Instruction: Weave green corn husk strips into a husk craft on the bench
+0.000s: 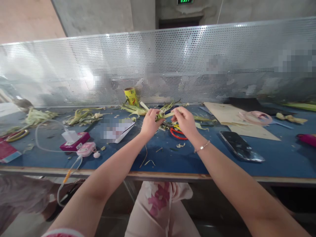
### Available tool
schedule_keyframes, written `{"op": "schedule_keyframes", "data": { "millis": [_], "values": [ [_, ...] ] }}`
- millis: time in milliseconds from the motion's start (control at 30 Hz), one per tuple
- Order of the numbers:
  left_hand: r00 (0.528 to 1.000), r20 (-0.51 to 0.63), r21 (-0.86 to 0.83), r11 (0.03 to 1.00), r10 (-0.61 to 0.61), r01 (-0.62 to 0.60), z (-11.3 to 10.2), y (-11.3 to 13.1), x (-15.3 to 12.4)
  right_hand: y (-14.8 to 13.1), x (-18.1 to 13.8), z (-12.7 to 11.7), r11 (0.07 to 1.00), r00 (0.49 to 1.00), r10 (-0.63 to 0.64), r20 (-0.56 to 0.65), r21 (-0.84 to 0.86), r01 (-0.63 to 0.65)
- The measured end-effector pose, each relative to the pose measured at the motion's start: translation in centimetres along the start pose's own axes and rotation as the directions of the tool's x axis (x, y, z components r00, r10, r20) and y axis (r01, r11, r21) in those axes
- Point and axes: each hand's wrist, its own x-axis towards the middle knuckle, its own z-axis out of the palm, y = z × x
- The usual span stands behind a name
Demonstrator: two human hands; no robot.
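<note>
The left hand point(151, 123) and the right hand point(185, 122) are near each other, fingers curled in, pinching a pale green strip point(169, 115) of plant stalk between them. The strip is stretched from one set of fingertips to the other, above the worktop point(172, 163). A thin bracelet point(202, 146) circles the right wrist.

Just below the right hand lie red-handled scissors point(178, 133), their blades partly hidden by the hands. Small plant scraps point(181, 145) lie nearer the body than the scissors. Beyond the left hand, a yellow can-like tube point(131, 96) stands slightly tilted beside a pile of leaves.

Left of the left hand is a flat pale slab point(119, 130), its face blurred; farther left, a pink case point(86, 149) touches a purple box point(74, 141) with a white plug point(69, 136) on it. Right of the right hand lie a dark phone point(240, 146) and, farther off, tan sheets point(217, 115) bearing a pink ring point(256, 118). Behind everything rises a perforated metal screen point(148, 49).
</note>
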Motion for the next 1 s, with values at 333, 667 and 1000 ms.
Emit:
{"op": "schedule_keyframes", "data": {
  "millis": [333,667,1000],
  "values": [
    [0.997,-0.007,0.407,0.911,0.072,-0.063,-0.7,1.1,-0.5,0.4,0.3,-0.1,0.988,0.997,0.050,-0.064,0.149,-0.040],
    [0.959,0.283,0.491,0.854,0.027,-0.170,-1.4,0.7,0.0,0.5,0.0,0.1,0.994,0.986,-0.004,-0.169,0.104,0.022],
    [0.957,0.276,0.076,0.994,-0.094,0.075,-0.5,0.1,0.2,0.3,0.2,0.6,0.970,0.993,0.104,-0.061,0.226,-0.088]
  ]
}}
